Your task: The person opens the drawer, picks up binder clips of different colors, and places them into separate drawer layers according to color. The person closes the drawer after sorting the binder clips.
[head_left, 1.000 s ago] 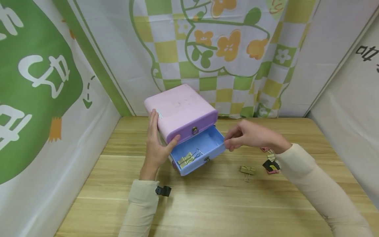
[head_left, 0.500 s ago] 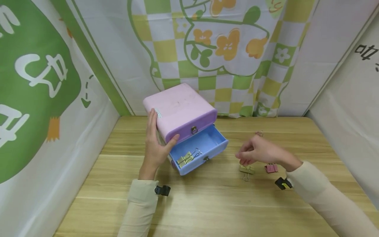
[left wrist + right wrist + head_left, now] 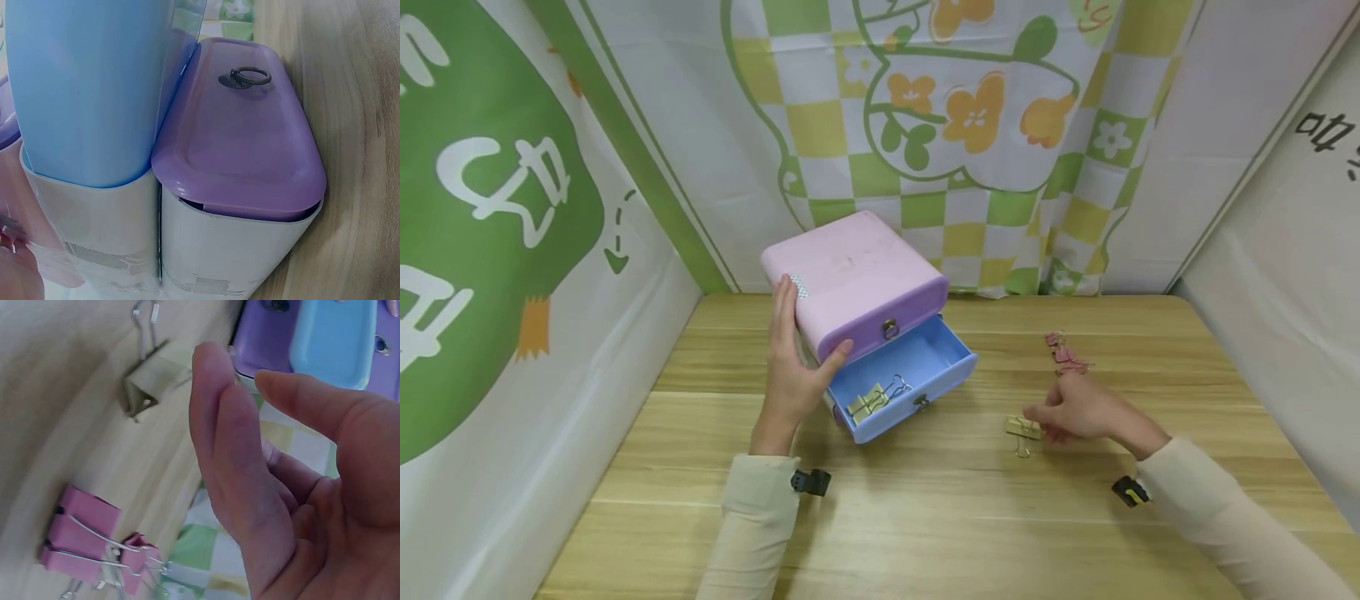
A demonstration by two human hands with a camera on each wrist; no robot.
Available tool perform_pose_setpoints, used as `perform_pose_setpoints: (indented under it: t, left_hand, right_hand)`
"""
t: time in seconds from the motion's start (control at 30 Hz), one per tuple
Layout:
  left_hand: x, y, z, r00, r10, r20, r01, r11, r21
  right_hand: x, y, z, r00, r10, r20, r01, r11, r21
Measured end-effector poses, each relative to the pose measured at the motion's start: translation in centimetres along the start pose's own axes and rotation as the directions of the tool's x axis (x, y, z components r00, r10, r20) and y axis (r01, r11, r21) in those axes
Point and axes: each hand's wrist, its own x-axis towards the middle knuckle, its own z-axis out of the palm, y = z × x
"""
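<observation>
My left hand [image 3: 793,379] rests against the left side of a stacked drawer box [image 3: 857,262] with a pink top, its thumb at the front corner. A blue drawer [image 3: 943,346] is pulled out below the purple front, and a yellow binder clip [image 3: 867,404] lies inside. On the table, another yellow binder clip [image 3: 1021,427] lies right at the fingertips of my right hand [image 3: 1086,408]. The right wrist view shows this yellow clip [image 3: 153,378] beyond the fingers, with thumb and index finger apart and nothing between them.
Several pink binder clips [image 3: 1063,354] lie behind my right hand, one large pink clip [image 3: 81,531] showing in the right wrist view. A lower purple drawer [image 3: 244,137] with a ring pull sits closed beside the blue one in the left wrist view. A patterned curtain [image 3: 820,133] hangs behind.
My right hand has left the blue drawer's right front corner and moved right and toward me, down to the yellow binder clip on the table. My left hand stays on the drawer box.
</observation>
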Motion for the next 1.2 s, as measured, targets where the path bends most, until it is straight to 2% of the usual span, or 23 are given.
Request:
perform_pose_setpoints:
  t: [0.2,0.33,0.6,0.87,1.2]
  left_hand:
    - [0.0,-0.1,0.0,1.0,-0.004,0.001,0.004,1.0,0.003]
    - [-0.1,-0.1,0.0,1.0,-0.007,0.002,0.007,1.0,0.004]
    - [-0.1,-0.1,0.0,1.0,-0.002,-0.001,0.002,1.0,0.002]
    - [0.1,0.2,-0.1,1.0,-0.01,0.004,0.01,1.0,0.001]
    - [0.1,0.4,-0.2,1.0,-0.007,0.006,0.007,1.0,0.0]
  right_hand:
    - [0.5,0.9,1.1,0.998,0.055,0.032,-0.058,0.996,0.074]
    - [0.9,1.1,1.6,0.997,0.058,0.046,-0.062,0.994,0.088]
    - [1.3,0.9,1.9,0.995,0.006,0.103,-0.022,0.988,0.154]
    - [2.3,0.8,2.0,0.976,-0.147,0.162,0.107,0.967,0.232]
    - [3.4,0.6,0.9,0.957,-0.151,0.249,0.044,0.921,0.387]
